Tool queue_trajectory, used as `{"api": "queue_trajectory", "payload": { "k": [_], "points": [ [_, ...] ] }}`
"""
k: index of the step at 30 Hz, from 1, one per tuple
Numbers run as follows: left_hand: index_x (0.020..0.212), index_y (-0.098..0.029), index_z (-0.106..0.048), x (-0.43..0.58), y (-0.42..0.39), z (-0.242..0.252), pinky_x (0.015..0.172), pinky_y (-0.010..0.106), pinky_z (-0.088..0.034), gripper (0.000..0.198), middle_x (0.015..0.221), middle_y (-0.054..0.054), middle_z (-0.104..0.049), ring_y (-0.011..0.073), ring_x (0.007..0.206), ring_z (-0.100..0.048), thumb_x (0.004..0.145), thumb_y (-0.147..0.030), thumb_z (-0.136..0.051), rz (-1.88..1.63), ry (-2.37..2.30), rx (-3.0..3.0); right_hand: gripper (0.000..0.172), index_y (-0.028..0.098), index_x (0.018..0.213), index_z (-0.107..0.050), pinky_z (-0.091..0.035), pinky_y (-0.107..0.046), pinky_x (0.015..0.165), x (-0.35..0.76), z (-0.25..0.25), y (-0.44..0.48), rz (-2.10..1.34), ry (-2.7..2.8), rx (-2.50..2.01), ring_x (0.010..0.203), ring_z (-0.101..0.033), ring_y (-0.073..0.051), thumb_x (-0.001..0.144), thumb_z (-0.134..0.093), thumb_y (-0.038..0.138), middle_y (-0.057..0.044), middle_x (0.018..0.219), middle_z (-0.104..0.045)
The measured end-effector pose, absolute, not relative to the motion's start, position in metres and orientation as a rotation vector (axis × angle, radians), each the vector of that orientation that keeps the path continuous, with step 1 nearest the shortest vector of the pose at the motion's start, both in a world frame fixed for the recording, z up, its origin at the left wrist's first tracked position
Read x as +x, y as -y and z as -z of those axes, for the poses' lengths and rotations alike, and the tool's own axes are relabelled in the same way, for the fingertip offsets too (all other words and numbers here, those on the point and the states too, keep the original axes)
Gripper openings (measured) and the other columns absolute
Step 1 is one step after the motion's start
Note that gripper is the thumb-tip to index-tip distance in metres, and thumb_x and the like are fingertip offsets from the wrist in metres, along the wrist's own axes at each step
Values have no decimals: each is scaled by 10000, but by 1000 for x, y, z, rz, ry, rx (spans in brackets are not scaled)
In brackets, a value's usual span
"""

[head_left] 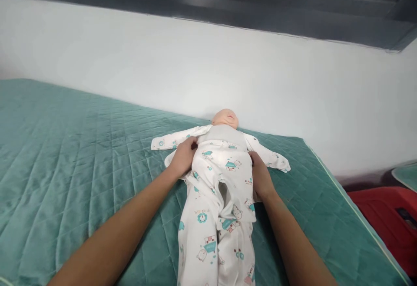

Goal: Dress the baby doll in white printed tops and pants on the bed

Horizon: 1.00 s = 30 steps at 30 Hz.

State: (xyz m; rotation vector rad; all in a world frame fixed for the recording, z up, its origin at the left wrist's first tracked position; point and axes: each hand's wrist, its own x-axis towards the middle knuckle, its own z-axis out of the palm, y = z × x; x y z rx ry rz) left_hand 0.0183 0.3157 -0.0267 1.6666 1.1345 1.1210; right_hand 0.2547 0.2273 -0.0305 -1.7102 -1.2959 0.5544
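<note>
A baby doll (225, 118) lies on its back on the green quilted cover, its head toward the wall. It wears a white printed top, its sleeves (272, 158) spread to both sides. White printed pants (198, 216) cover its legs and reach up over the belly, with an opening at the crotch. My left hand (184, 156) is closed on the left edge of the waistband, fingertips partly hidden. At the right edge of the waistband my right hand (260, 174) is closed on the cloth, its fingers partly behind it.
The green quilted cover (81, 160) spreads widely to the left and ends at a piped edge on the right. Behind it stands a white wall (163, 64) under a dark window frame (228, 6). A red object (387, 221) is beyond the right edge.
</note>
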Motion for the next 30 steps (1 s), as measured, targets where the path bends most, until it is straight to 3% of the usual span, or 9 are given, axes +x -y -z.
{"api": "queue_trajectory", "payload": {
  "k": [4, 8, 16, 21, 26, 30],
  "points": [
    [873, -199, -632, 15, -318, 21, 886, 340, -493, 103, 938, 30, -684, 187, 910, -636, 802, -206, -557, -1305, -1117, 1723, 192, 206, 959, -618, -490, -391, 805, 255, 29, -224, -353, 1230, -1707, 889, -632, -237, 806, -559, 306, -83, 989, -706],
    [837, -198, -649, 10, -315, 11, 862, 315, -496, 86, 949, 34, -636, 177, 928, -609, 842, -250, -581, -1249, -868, 1842, 176, 223, 910, -634, -487, -349, 757, 252, 8, -220, -129, 1227, -1575, 848, -601, -202, 866, -577, 382, -52, 929, -664],
    [954, -220, -671, -1, -317, -8, 860, 329, -464, 181, 1041, 51, -608, 189, 960, -572, 882, -366, -592, -892, -688, 2126, 221, 238, 880, -590, -462, -351, 848, 252, -28, -243, -501, 1784, -1410, 896, -544, -185, 784, -717, 390, -17, 962, -576],
    [800, -203, -548, 0, -314, -20, 821, 320, -433, 222, 958, 37, -596, 201, 913, -549, 888, -407, -552, -688, -724, 2268, 265, 233, 730, -493, -428, -321, 730, 257, -39, -247, -521, 2074, -1441, 804, -483, -173, 849, -632, 425, -17, 885, -521],
    [854, -218, -494, 7, -327, -23, 673, 297, -365, 205, 795, 5, -576, 185, 742, -513, 940, -397, -443, -685, -915, 2317, 328, 230, 680, -446, -360, -314, 666, 254, -42, -265, -389, 2064, -1543, 700, -457, -164, 920, -488, 450, 2, 733, -517],
    [836, -213, -482, 22, -356, -17, 661, 291, -361, 234, 798, 12, -578, 191, 759, -523, 943, -412, -421, -737, -1065, 2176, 339, 234, 687, -466, -331, -299, 634, 252, -34, -288, -422, 1844, -1655, 648, -448, -161, 899, -484, 498, 22, 647, -514]
  ]
}}
